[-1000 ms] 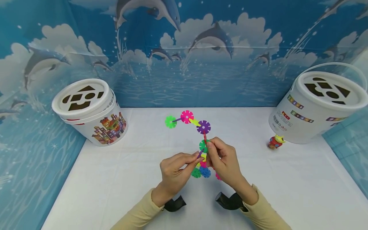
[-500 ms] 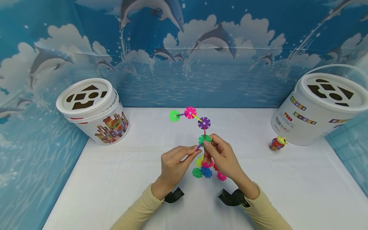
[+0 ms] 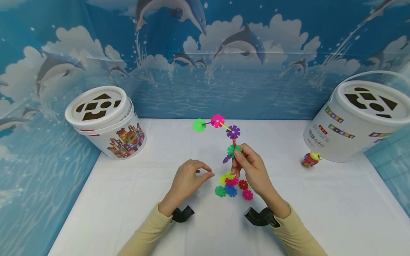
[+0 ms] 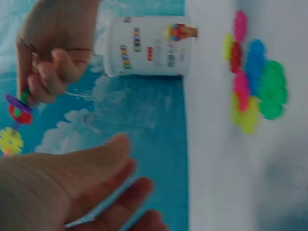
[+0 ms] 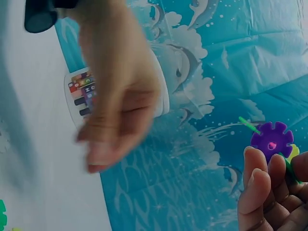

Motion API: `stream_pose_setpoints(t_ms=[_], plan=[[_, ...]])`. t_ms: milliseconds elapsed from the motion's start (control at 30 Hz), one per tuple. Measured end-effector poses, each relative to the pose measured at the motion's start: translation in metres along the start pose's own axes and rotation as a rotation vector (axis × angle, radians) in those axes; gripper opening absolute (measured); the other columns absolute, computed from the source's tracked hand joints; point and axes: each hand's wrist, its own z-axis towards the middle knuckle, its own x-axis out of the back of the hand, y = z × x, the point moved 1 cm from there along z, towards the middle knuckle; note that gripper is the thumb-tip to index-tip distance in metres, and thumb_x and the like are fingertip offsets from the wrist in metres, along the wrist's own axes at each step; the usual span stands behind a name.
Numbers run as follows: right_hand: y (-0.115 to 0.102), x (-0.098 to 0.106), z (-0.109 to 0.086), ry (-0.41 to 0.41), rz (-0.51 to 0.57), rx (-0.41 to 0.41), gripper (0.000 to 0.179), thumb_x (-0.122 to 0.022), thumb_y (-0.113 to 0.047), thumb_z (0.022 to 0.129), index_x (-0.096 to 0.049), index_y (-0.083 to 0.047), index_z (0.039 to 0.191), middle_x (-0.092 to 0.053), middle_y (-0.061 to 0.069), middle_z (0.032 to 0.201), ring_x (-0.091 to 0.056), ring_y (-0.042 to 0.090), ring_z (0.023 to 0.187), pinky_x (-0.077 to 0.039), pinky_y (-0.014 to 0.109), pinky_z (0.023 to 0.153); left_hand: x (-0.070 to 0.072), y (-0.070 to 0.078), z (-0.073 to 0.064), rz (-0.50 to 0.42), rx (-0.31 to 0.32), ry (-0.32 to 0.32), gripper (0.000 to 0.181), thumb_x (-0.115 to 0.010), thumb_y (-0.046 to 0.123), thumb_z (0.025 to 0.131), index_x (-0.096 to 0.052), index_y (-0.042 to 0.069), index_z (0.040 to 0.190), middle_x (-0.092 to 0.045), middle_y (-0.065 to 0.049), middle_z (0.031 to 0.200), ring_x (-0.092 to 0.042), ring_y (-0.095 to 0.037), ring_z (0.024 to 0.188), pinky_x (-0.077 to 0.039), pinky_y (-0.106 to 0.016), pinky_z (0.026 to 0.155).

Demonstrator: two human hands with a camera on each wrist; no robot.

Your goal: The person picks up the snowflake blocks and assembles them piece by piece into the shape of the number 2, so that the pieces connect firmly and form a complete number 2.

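My right hand [image 3: 254, 172] pinches the green disc [image 3: 232, 150] of a chain of slotted, flower-shaped plastic snap discs, held above the table. From there the chain runs up through a red disc [image 3: 234, 142], a purple disc [image 3: 233, 132], a yellow one and a pink disc [image 3: 217, 121] to a light green end disc [image 3: 199, 125]. Another purple disc [image 5: 272, 139] sits at the near end, by my fingertips in the right wrist view. My left hand [image 3: 187, 181] is apart from the chain, holding nothing, thumb and fingers spread apart.
Loose discs lie below the chain, among them a blue disc [image 3: 230, 191], a green disc [image 3: 220, 191] and a red disc [image 3: 243, 184]. White lidded buckets stand at left [image 3: 105, 122] and right [image 3: 349, 124]. A small toy figure [image 3: 310, 159] stands by the right bucket.
My left hand has let go of the near purple disc, which stays on the green one, and moved left. My right hand has lifted the chain slightly away from me.
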Motion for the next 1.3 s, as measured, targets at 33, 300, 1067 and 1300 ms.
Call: stream_pose_setpoints(t_ms=[33, 300, 1067, 1300], plan=[[0.0, 0.0, 0.0, 0.0, 0.007, 0.002, 0.017, -0.04, -0.005, 0.102, -0.048, 0.007, 0.094, -0.05, 0.015, 0.07, -0.055, 0.02, 0.051, -0.049, 0.027, 0.047, -0.002, -0.006, -0.003, 0.036, 0.042, -0.061, 0.015, -0.08, 0.023, 0.078, -0.074, 0.012, 0.085, -0.069, 0.002, 0.084, -0.061, -0.019, 0.079, -0.05, -0.028, 0.069], [-0.004, 0.005, 0.001, 0.002, 0.015, 0.02, 0.018, -0.038, -0.006, 0.102, -0.048, 0.006, 0.092, -0.05, 0.013, 0.07, -0.053, 0.025, 0.05, -0.048, 0.026, 0.047, -0.019, -0.044, -0.027, 0.165, 0.177, -0.283, 0.047, -0.089, 0.034, 0.063, -0.066, 0.009, 0.096, -0.051, 0.002, 0.081, -0.046, -0.013, 0.07, -0.042, -0.027, 0.062], [-0.013, 0.024, 0.001, -0.103, 0.4, 0.038, 0.025, -0.025, -0.01, 0.105, -0.049, -0.008, 0.098, -0.055, 0.006, 0.069, -0.053, 0.016, 0.053, -0.049, 0.022, 0.056, -0.02, -0.044, -0.026, 0.004, 0.148, -0.326, 0.029, -0.088, 0.019, 0.065, -0.06, 0.016, 0.067, -0.048, 0.011, 0.058, -0.044, -0.004, 0.054, -0.039, -0.021, 0.053], [-0.016, 0.027, -0.001, -0.121, 0.452, 0.07, 0.03, -0.02, -0.011, 0.105, -0.05, -0.007, 0.105, -0.055, 0.006, 0.071, -0.053, 0.016, 0.054, -0.047, 0.022, 0.052, -0.017, -0.023, -0.018, -0.119, 0.051, -0.271, 0.015, -0.081, 0.014, 0.075, -0.067, 0.015, 0.075, -0.056, 0.013, 0.066, -0.053, -0.001, 0.061, -0.047, -0.02, 0.058]])
